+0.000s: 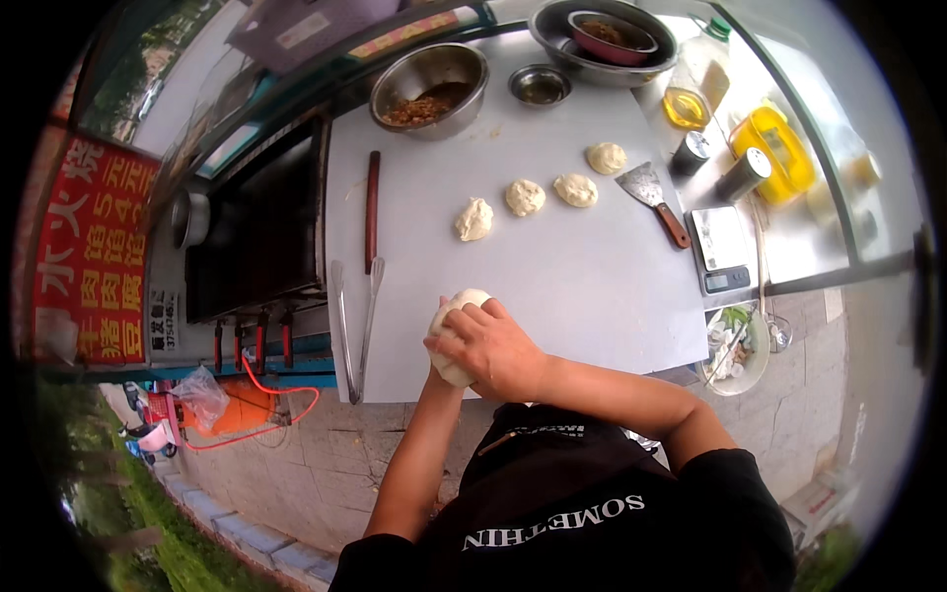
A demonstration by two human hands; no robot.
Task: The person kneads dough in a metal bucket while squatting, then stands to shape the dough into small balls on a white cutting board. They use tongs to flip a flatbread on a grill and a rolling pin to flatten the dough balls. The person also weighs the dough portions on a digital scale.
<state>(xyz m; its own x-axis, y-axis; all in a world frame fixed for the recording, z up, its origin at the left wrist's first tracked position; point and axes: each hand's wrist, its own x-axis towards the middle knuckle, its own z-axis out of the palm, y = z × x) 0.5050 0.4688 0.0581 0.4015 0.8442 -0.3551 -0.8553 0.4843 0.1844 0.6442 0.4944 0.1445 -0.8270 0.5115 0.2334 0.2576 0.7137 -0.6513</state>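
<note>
A large ball of pale dough [450,368] is between my two hands, above the table's near edge. My right hand [494,349] lies across its top with the fingers bent over it. My left hand [439,379] supports it from below and the left, mostly hidden by the dough. Ahead on the white work surface [562,296] several small dough pieces [524,197] lie in a slanting row. A pair of metal tongs [358,333] and a dark red rolling pin [373,211] rest to the left. On the right lies a scraper with a wooden handle [672,225].
At the back stand a steel bowl of filling [429,92], a small steel bowl [540,86] and a large nested basin [547,37]. A dark griddle [255,229] flanks the left. To the right are a digital scale [719,240], shakers [743,175], an oil bottle [699,66] and a yellow container [795,166].
</note>
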